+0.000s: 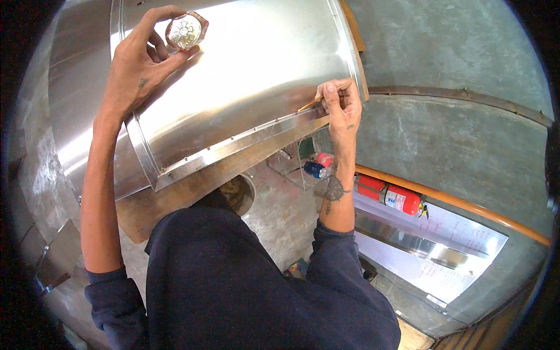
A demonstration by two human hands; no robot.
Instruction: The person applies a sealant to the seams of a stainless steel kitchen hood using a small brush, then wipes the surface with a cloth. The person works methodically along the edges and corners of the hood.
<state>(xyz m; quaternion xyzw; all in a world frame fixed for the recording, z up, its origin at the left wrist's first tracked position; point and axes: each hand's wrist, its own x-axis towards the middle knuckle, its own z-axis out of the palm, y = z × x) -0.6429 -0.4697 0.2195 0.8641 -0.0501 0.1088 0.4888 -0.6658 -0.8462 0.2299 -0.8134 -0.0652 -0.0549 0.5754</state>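
Observation:
At the upper left, my left hand [149, 61] grips a small round glass-like piece [186, 31] between thumb and fingers. It has a faceted reddish rim and a silvery flower-like pattern on its face. It is held above the shiny sheet-metal surface [251, 52]. My right hand [339, 100] pinches a thin stick with a yellow-orange tip [305, 107]; its exact kind is unclear. The tip is at the metal's near edge strip [233, 143], which carries a row of small studs. I cannot tell whether it touches the strip.
A wooden board [192, 185] runs under the metal's near edge. Below it are a round bucket-like container [241, 195] and a wire rack [304, 166]. To the right, a red fire extinguisher [402, 198] lies near a whiteboard [466, 233] and an orange pipe [466, 203] by the grey wall [449, 134].

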